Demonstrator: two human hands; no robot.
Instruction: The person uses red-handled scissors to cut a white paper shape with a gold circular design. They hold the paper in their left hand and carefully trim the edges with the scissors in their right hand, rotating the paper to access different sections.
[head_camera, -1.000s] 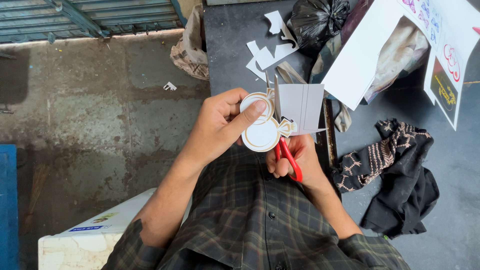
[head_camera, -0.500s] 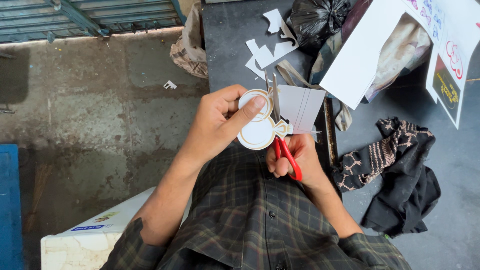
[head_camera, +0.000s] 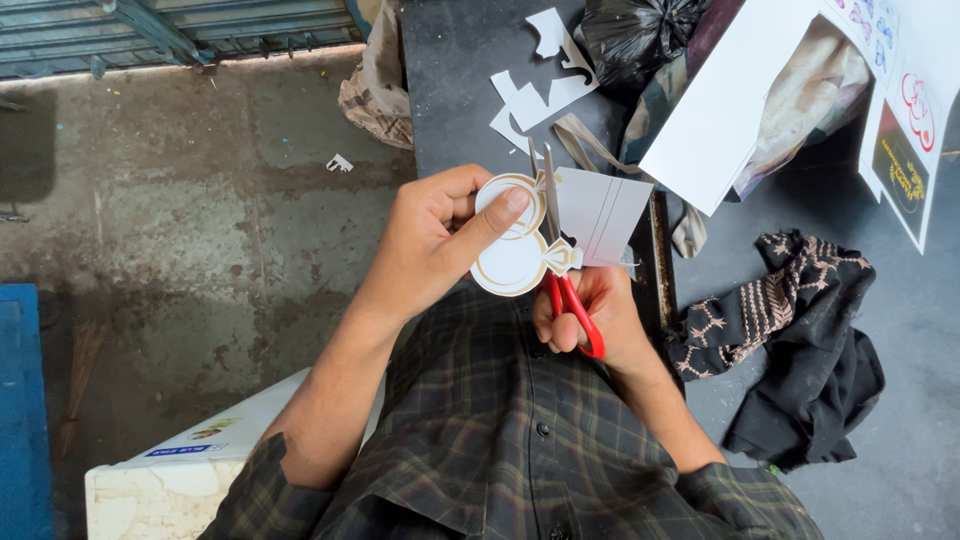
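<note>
Pinching a paper cutout (head_camera: 515, 240), left hand (head_camera: 435, 245); right hand (head_camera: 590, 315) apparently grips red scissors (head_camera: 565, 270).

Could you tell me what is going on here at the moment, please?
A person in a plaid shirt is cutting a paper shape. The left hand holds a white cutout with gold-edged rounded parts, thumb pressed on top. The right hand works red-handled scissors, blades pointing away along the cutout's edge where a white offcut hangs. Paper scraps lie on the dark table beyond, and a dark patterned cloth to the right.
</note>
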